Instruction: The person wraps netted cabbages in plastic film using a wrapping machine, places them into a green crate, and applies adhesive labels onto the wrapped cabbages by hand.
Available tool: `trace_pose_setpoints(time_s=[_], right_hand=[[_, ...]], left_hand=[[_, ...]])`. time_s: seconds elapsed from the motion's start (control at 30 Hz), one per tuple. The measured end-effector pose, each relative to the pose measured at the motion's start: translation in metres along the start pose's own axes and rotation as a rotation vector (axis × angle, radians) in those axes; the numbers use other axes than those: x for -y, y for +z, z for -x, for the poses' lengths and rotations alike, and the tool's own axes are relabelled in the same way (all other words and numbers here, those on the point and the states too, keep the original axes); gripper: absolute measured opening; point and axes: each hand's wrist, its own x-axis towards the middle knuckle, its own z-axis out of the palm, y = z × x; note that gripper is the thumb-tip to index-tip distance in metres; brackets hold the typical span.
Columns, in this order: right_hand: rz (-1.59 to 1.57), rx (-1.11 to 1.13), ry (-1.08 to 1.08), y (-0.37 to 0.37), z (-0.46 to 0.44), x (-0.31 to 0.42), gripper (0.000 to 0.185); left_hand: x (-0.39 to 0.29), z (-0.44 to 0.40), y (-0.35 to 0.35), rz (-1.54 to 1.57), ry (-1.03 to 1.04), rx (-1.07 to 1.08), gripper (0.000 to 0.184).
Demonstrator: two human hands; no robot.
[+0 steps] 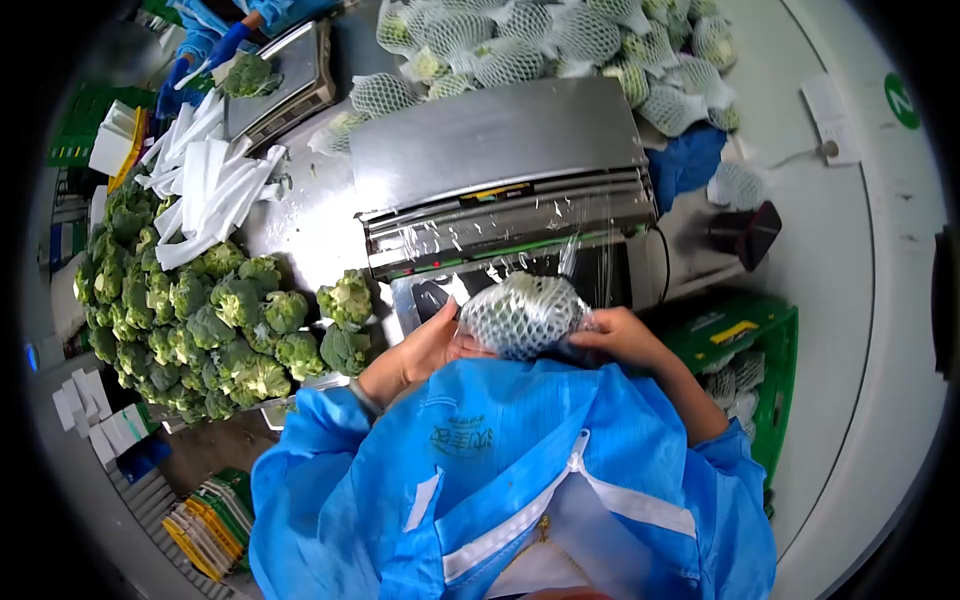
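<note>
A head of broccoli in white foam netting (525, 314), with clear film around it, is held close to my chest at the front edge of the wrapping machine (500, 150). My left hand (435, 345) grips its left side, fingers partly under it. On its right side, my right hand (612, 336) pinches the film and netting. Clear film (590, 262) stretches from the machine's roller area down to the wrapped head. A dark plate of the machine shows just behind the bundle.
Bare broccoli (225, 320) is piled at the left, with white foam nets (205, 180) behind. Netted heads (500, 50) lie beyond the machine. A green crate (785, 370) stands at the right. A co-worker's gloved hands (225, 45) are near a scale (290, 90) at the upper left.
</note>
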Motion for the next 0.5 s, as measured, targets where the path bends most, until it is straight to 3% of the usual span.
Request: trace_pose_setpoints(time_s=[0.03,0.13,0.23,0.27,0.3,0.37,0.43,0.47,0.5], right_hand=[[-0.050,-0.069,-0.043,0.001,0.004,-0.008,0.025],[-0.178,-0.321,-0.182,0.016,0.001,-0.028,0.033],[-0.245,-0.621,-0.248,0.026,-0.020,-0.055,0.040],[-0.126,-0.713,-0.261,0.022,-0.025,-0.059,0.043],[-0.005,-0.803,-0.270,0.017,-0.030,-0.064,0.045],[0.212,-0.961,-0.273,0.009,-0.042,-0.074,0.045],[0.707,-1.123,-0.285,-0.001,-0.064,-0.098,0.037],[0.782,-1.148,-0.391,-0.002,-0.077,-0.102,0.034],[0.858,-1.169,-0.498,-0.001,-0.093,-0.106,0.031]], left_hand=[[0.014,0.007,-0.001,-0.041,0.100,-0.060,0.065],[0.050,0.001,-0.022,-0.699,0.509,-0.268,0.045],[0.047,-0.015,-0.019,-0.578,0.758,-0.516,0.037],[0.041,-0.023,-0.012,-0.673,0.821,-0.780,0.041],[0.037,-0.038,-0.030,-0.662,0.910,-0.790,0.041],[0.027,-0.058,-0.055,-1.015,1.009,-1.007,0.037],[0.024,-0.068,-0.059,-1.588,1.076,-1.233,0.032],[0.021,-0.074,-0.055,-1.884,1.094,-1.333,0.030],[0.019,-0.082,-0.051,-1.979,1.012,-1.337,0.020]])
